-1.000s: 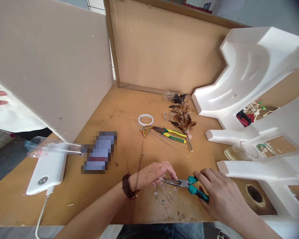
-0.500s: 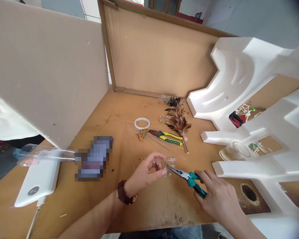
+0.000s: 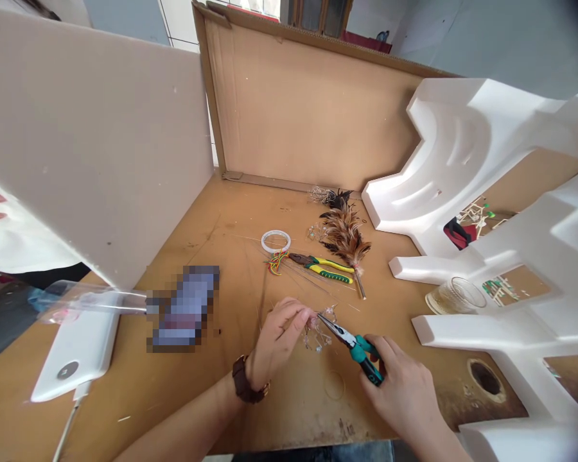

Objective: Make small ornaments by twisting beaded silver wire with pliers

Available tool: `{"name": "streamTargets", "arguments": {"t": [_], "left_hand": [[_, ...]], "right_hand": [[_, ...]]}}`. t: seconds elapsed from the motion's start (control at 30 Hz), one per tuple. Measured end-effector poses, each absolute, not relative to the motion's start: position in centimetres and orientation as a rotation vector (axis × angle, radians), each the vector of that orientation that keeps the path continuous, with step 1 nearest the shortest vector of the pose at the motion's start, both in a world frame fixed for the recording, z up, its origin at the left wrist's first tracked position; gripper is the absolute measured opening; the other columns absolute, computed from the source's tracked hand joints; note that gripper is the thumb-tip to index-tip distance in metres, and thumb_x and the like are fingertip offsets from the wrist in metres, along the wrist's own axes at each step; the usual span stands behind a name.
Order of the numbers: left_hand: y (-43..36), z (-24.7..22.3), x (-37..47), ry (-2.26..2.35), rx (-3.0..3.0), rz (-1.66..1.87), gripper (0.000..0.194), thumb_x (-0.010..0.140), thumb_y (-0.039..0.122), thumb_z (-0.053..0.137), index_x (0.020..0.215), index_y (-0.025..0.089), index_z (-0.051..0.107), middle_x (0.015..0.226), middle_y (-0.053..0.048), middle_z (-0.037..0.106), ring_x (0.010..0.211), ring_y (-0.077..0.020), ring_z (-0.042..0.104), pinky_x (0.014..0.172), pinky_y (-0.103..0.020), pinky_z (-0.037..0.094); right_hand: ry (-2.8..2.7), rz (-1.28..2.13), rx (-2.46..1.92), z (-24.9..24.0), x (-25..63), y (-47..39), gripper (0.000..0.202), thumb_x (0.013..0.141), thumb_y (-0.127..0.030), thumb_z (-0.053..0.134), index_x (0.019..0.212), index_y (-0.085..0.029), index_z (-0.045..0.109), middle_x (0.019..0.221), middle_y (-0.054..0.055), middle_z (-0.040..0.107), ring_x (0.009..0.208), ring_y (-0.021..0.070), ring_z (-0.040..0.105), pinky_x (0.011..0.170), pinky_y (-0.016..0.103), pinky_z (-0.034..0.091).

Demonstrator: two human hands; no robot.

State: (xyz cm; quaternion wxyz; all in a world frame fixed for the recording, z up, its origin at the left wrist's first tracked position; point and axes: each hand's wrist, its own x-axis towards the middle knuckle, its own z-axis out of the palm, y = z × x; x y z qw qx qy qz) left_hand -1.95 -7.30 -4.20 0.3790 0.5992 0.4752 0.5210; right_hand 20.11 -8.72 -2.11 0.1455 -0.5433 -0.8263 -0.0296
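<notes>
My left hand (image 3: 282, 333), a dark watch on its wrist, pinches a wire piece with clear beads (image 3: 318, 335) above the wooden table. The beaded ends fan out to the right of its fingertips and below them. My right hand (image 3: 399, 378) is wrapped round the handles of teal-and-black long-nose pliers (image 3: 354, 346). The pliers' narrow tips reach the wire beside my left fingertips; whether they grip it is too small to tell.
Yellow-green pliers (image 3: 325, 266), a white ring (image 3: 275, 242) and a feather bundle (image 3: 344, 234) lie further back. A glass (image 3: 455, 296) stands at right among white foam (image 3: 443, 266). A phone (image 3: 185, 308) and white device (image 3: 77, 353) lie left.
My left fingers have closed on the wire piece, whose beads now hang lower. The long-nose pliers and my right hand have moved slightly left, and the pliers' handles look closer together.
</notes>
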Motion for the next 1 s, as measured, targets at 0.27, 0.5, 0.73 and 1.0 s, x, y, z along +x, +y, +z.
{"name": "streamTargets", "arguments": {"t": [0.27,0.5,0.73,1.0], "left_hand": [[-7.1,-4.4,-1.8,1.252,1.369,1.235,0.035,0.088,0.038,0.041,0.066,0.015,0.057,0.065,0.0,0.05,0.066,-0.0129,0.048,0.066,-0.024,0.038],[-7.0,-4.4,-1.5,1.18,1.188,1.165,0.038,0.084,0.045,0.044,0.064,0.015,0.053,0.059,0.002,0.047,0.06,-0.0112,0.043,0.06,-0.022,0.035],[-6.8,-5.0,-2.2,1.055,1.099,1.158,0.037,0.084,0.045,0.046,0.067,0.014,0.057,0.06,0.001,0.047,0.059,-0.0103,0.042,0.059,-0.022,0.035],[-7.0,-4.6,-1.9,0.889,1.188,1.039,0.042,0.081,0.049,0.048,0.06,0.014,0.053,0.056,0.002,0.045,0.055,-0.0094,0.039,0.056,-0.022,0.033]], "right_hand": [[-2.389,-0.054,-1.673,-2.6,19.8,-9.4,0.028,0.07,-0.023,0.051,0.098,-0.024,0.054,0.076,-0.001,0.063,0.062,0.0178,0.062,0.049,0.025,0.04],[-2.422,-0.097,-1.585,-2.6,20.9,-9.6,0.037,0.07,-0.025,0.053,0.106,-0.021,0.051,0.091,0.005,0.063,0.077,0.0209,0.063,0.06,0.029,0.047],[-2.423,-0.001,-1.468,-1.8,24.0,-10.0,0.041,0.073,-0.02,0.048,0.113,-0.021,0.046,0.099,0.007,0.06,0.079,0.0196,0.062,0.068,0.032,0.05],[-2.569,0.006,-1.439,-0.4,23.9,-7.3,0.04,0.067,-0.017,0.053,0.107,-0.022,0.051,0.098,0.006,0.059,0.084,0.0204,0.06,0.073,0.033,0.048]]}}
